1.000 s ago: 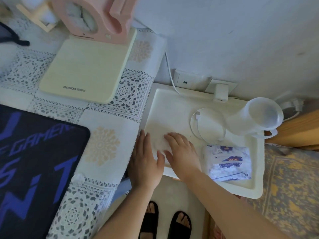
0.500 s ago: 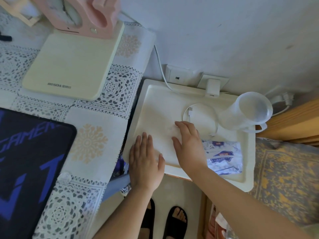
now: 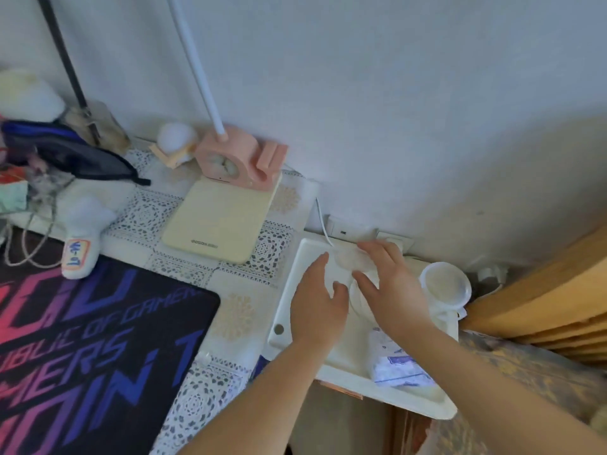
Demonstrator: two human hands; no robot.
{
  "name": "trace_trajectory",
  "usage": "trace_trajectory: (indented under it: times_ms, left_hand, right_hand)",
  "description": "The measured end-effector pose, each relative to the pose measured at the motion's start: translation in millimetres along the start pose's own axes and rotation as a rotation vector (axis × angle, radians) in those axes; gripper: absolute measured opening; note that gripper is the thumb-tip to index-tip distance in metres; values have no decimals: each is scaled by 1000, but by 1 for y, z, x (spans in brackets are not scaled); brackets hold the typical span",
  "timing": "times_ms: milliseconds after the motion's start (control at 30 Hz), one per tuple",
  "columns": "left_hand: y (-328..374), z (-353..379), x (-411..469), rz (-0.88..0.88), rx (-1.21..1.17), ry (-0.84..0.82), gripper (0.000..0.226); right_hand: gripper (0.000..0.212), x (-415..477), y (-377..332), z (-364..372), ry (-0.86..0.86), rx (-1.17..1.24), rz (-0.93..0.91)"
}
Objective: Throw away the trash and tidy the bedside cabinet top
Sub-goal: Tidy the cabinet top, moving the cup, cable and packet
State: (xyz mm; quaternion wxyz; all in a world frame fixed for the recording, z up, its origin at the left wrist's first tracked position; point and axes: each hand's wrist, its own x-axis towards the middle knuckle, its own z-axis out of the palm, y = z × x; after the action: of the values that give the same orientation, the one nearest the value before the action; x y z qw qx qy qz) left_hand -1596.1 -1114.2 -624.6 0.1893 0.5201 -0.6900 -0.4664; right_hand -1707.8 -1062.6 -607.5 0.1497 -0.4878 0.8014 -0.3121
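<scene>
The white tray-like top of the bedside cabinet (image 3: 285, 307) is at lower centre right. My left hand (image 3: 318, 303) lies flat on it, fingers apart. My right hand (image 3: 391, 284) reaches over the far part with its fingers spread. A pale, blurred tissue wad (image 3: 347, 257) lies between the two sets of fingertips, and I cannot tell if either hand grips it. A coiled white cable (image 3: 356, 295) lies partly under my right hand. A translucent cup (image 3: 445, 285) stands at the right. A blue-and-white tissue pack (image 3: 399, 364) lies near the front edge.
A desk with a lace cloth (image 3: 243, 277) adjoins on the left, carrying a cream lamp base (image 3: 220, 221), a pink clock (image 3: 226, 165) and a dark mouse mat (image 3: 82, 349). Wall sockets (image 3: 341, 226) sit behind the tray. A wooden bed frame (image 3: 542, 300) stands to the right.
Both hands slid from the tray's near edge toward the wall. The view tilted up, showing more of the desk and wall.
</scene>
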Motion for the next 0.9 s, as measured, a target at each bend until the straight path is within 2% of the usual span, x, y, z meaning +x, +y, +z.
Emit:
trace_trajectory:
  times_ms: [133,300,433,600,900]
  left_hand:
    - [39,-39,0,-26,-287,6,48]
    - [45,-99,6,-33,-362,98,44]
    - [27,-148,15,-68,-381,161,45]
    - [-16,-200,31,-76,-269,189,46]
    - [-75,-252,61,-112,-215,247,51]
  right_hand:
    - [43,19,-38,-20,5,24,-91]
    - [42,40,-90,-11,-14,6,-165]
    - [41,54,-133,19,-66,66,-201]
    - [42,67,-178,74,-108,104,-233]
    - [41,105,-211,153,-172,56,-201]
